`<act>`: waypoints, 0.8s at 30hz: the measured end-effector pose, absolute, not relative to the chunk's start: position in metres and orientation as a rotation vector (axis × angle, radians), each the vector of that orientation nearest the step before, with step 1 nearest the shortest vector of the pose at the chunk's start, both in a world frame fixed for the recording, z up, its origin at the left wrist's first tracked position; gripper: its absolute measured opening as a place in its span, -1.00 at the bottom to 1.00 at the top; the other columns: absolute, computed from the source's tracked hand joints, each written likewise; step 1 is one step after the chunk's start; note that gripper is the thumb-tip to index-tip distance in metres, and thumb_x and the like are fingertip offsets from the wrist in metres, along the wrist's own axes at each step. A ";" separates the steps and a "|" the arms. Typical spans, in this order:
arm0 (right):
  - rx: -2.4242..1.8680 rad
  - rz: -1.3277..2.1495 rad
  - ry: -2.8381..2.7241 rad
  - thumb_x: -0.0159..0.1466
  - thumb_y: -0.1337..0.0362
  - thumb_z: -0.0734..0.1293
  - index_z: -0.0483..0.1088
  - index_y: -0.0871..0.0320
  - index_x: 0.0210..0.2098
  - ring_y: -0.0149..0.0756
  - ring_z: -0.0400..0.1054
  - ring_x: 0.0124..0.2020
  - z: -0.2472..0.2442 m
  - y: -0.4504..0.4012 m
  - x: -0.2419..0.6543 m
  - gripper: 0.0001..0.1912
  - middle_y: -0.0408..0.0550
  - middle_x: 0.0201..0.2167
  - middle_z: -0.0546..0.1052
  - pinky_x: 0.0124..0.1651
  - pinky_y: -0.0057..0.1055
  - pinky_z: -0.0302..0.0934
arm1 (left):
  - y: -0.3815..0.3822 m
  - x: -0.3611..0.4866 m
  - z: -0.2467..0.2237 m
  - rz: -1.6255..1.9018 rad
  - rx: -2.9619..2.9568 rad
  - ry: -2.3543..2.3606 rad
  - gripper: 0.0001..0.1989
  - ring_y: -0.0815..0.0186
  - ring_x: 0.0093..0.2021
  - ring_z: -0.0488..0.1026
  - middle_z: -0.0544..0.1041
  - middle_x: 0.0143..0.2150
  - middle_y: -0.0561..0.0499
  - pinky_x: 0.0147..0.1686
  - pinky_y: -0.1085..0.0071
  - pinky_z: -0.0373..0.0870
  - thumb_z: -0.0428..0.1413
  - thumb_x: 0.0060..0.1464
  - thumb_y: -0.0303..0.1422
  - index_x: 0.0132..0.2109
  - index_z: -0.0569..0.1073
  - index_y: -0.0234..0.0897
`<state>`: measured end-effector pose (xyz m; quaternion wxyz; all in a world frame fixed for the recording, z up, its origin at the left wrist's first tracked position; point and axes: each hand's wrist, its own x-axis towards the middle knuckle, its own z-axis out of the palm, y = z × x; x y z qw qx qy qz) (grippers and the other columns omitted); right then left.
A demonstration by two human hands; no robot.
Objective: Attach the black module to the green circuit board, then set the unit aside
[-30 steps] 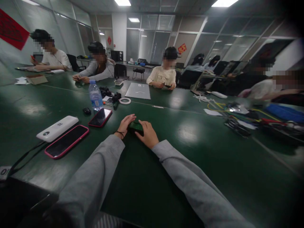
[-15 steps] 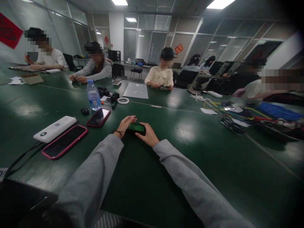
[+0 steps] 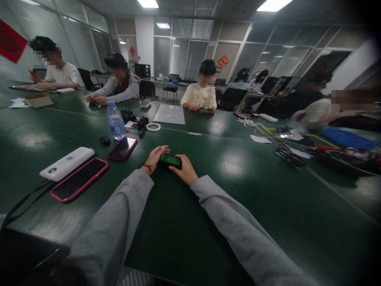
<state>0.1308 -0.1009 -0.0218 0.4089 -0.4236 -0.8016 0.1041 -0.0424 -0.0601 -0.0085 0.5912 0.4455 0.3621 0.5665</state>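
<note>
Between my two hands is a dark phone (image 3: pixel 170 159) held sideways, its lit screen showing green with small bright marks too small to read. My left hand (image 3: pixel 155 158) is round the phone's left end, fingers along the far edge and a dark band on the wrist. My right hand (image 3: pixel 185 168) grips the other end, thumb along the near edge. The undersides of both hands are hidden. To the left lie a phone with a red edge (image 3: pixel 122 148), a phone in a pink case (image 3: pixel 79 180) and a white power bank (image 3: pixel 67 163) with a dark strap.
A water bottle (image 3: pixel 116 121), a small black case (image 3: pixel 104 140), a roll of white tape (image 3: pixel 153 127) and a closed laptop (image 3: pixel 169 114) stand or lie beyond on the green table (image 3: pixel 250 190). Cables and a blue pouch (image 3: pixel 351 140) crowd the right. Several people sit around.
The marks on the phone's green screen look different. My hands keep their grip, and the whole view has shifted very slightly. The person at far left has a red-edged object raised more into view.
</note>
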 end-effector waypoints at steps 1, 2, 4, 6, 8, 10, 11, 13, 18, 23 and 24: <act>-1.066 0.262 -2.015 0.11 0.16 0.42 0.20 0.17 -0.04 -0.13 0.22 -0.10 -0.021 -0.101 0.131 -0.50 0.03 -0.14 0.30 -0.02 -0.19 0.18 | -0.060 -0.042 -0.008 1.319 1.036 0.843 -0.60 0.24 -0.15 0.43 0.53 -0.18 -0.12 -0.08 0.28 0.27 0.18 -0.08 -0.15 -0.13 0.47 -0.32; -1.069 0.261 -2.010 0.11 0.17 0.42 0.19 0.16 -0.03 -0.13 0.22 -0.10 -0.021 -0.101 0.131 -0.50 0.03 -0.13 0.30 -0.02 -0.19 0.18 | -0.061 -0.042 -0.008 1.318 1.035 0.843 -0.60 0.25 -0.15 0.43 0.53 -0.18 -0.12 -0.09 0.29 0.27 0.18 -0.08 -0.16 -0.14 0.47 -0.33; -1.085 0.253 -1.994 0.11 0.19 0.42 0.19 0.14 -0.02 -0.13 0.21 -0.10 -0.018 -0.102 0.132 -0.50 0.03 -0.12 0.29 -0.01 -0.18 0.17 | -0.062 -0.041 -0.006 1.318 1.029 0.850 -0.62 0.25 -0.15 0.42 0.52 -0.18 -0.12 -0.09 0.30 0.27 0.18 -0.08 -0.17 -0.14 0.47 -0.34; -1.114 0.245 -1.969 0.11 0.24 0.42 0.19 0.13 -0.02 -0.12 0.20 -0.09 -0.016 -0.104 0.133 -0.50 0.02 -0.12 0.28 -0.01 -0.17 0.17 | -0.064 -0.040 -0.004 1.307 1.021 0.862 -0.62 0.27 -0.15 0.41 0.52 -0.18 -0.11 -0.09 0.31 0.27 0.19 -0.08 -0.18 -0.14 0.47 -0.33; -1.147 0.246 -1.930 0.09 0.28 0.42 0.20 0.11 -0.03 -0.12 0.20 -0.10 -0.014 -0.105 0.134 -0.51 0.01 -0.13 0.27 -0.02 -0.16 0.17 | -0.065 -0.040 -0.003 1.291 1.014 0.864 -0.61 0.29 -0.17 0.42 0.52 -0.16 -0.11 -0.08 0.32 0.27 0.19 -0.09 -0.20 -0.12 0.46 -0.32; -1.174 0.260 -1.878 0.07 0.31 0.43 0.20 0.10 -0.05 -0.12 0.20 -0.11 -0.014 -0.104 0.135 -0.51 0.00 -0.15 0.27 -0.03 -0.16 0.17 | -0.066 -0.040 -0.002 1.278 1.015 0.850 -0.61 0.31 -0.18 0.42 0.51 -0.15 -0.10 -0.06 0.31 0.26 0.21 -0.10 -0.23 -0.11 0.46 -0.32; -1.181 0.271 -1.850 0.06 0.32 0.43 0.21 0.10 -0.06 -0.13 0.20 -0.11 -0.014 -0.104 0.136 -0.51 -0.01 -0.16 0.27 -0.03 -0.17 0.17 | -0.066 -0.040 -0.003 1.275 1.019 0.842 -0.61 0.32 -0.18 0.42 0.51 -0.15 -0.10 -0.05 0.31 0.26 0.22 -0.11 -0.25 -0.11 0.45 -0.33; -1.189 0.293 -1.806 0.05 0.34 0.43 0.22 0.10 -0.07 -0.14 0.20 -0.11 -0.015 -0.102 0.137 -0.52 -0.02 -0.17 0.27 -0.02 -0.17 0.16 | -0.064 -0.040 -0.004 1.276 1.029 0.829 -0.60 0.32 -0.16 0.41 0.50 -0.14 -0.09 -0.02 0.30 0.24 0.24 -0.14 -0.28 -0.11 0.45 -0.33; -1.204 0.335 -1.759 0.04 0.35 0.41 0.22 0.08 -0.08 -0.14 0.20 -0.10 -0.018 -0.098 0.139 -0.53 -0.04 -0.16 0.28 0.00 -0.17 0.15 | -0.059 -0.042 -0.012 1.304 1.114 0.835 -0.57 0.30 -0.08 0.39 0.48 -0.15 -0.07 0.03 0.30 0.22 0.27 -0.20 -0.34 -0.10 0.44 -0.32; -1.171 0.335 -1.769 0.02 0.37 0.41 0.22 0.09 -0.08 -0.16 0.20 -0.11 -0.018 -0.098 0.139 -0.51 -0.05 -0.16 0.28 -0.01 -0.21 0.15 | -0.060 -0.043 -0.011 1.257 1.179 0.834 -0.53 0.30 -0.10 0.40 0.48 -0.13 -0.09 0.04 0.27 0.22 0.27 -0.20 -0.34 -0.07 0.42 -0.32; -1.158 0.333 -1.771 0.02 0.37 0.41 0.22 0.09 -0.08 -0.17 0.19 -0.10 -0.017 -0.098 0.139 -0.51 -0.05 -0.16 0.28 -0.01 -0.21 0.15 | -0.061 -0.043 -0.010 1.251 1.183 0.836 -0.53 0.30 -0.11 0.41 0.48 -0.14 -0.08 0.04 0.26 0.22 0.27 -0.19 -0.33 -0.07 0.42 -0.32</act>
